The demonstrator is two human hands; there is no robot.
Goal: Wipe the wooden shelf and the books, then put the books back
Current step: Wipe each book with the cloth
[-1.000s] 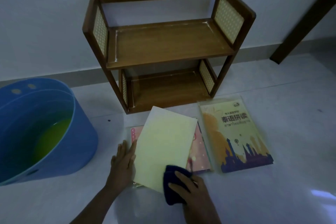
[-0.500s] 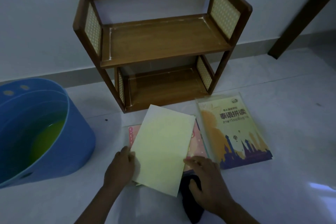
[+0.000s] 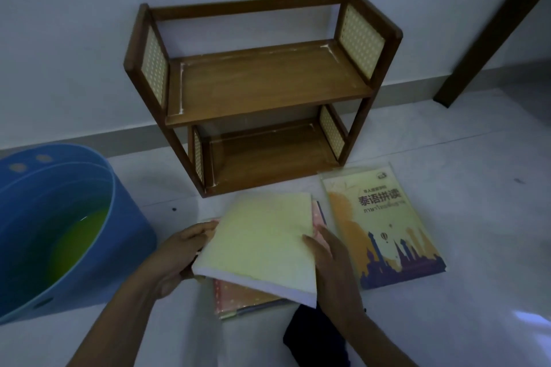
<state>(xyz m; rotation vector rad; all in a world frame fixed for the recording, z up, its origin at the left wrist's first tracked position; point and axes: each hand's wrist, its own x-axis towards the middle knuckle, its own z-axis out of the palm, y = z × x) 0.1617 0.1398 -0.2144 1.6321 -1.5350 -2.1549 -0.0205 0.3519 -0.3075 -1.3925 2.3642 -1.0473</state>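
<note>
A pale yellow book (image 3: 262, 241) is lifted off the floor, tilted, held at both sides. My left hand (image 3: 182, 250) grips its left edge and my right hand (image 3: 331, 259) grips its right edge. Under it lies a pink dotted book (image 3: 244, 296) flat on the floor. To the right lies a yellow and orange book (image 3: 384, 226) with a purple skyline on its cover. The dark blue cloth (image 3: 316, 337) lies on the floor under my right forearm. The wooden shelf (image 3: 262, 86) stands against the wall with both levels bare.
A blue bucket (image 3: 128, 232) holding greenish water stands on the floor at the left. A dark wooden post (image 3: 489, 27) leans along the wall at the upper right. The floor is pale and smooth.
My right hand has let go of the dark cloth, which now lies on the floor. Both hands have taken hold of the pale yellow book and raised it off the pink book.
</note>
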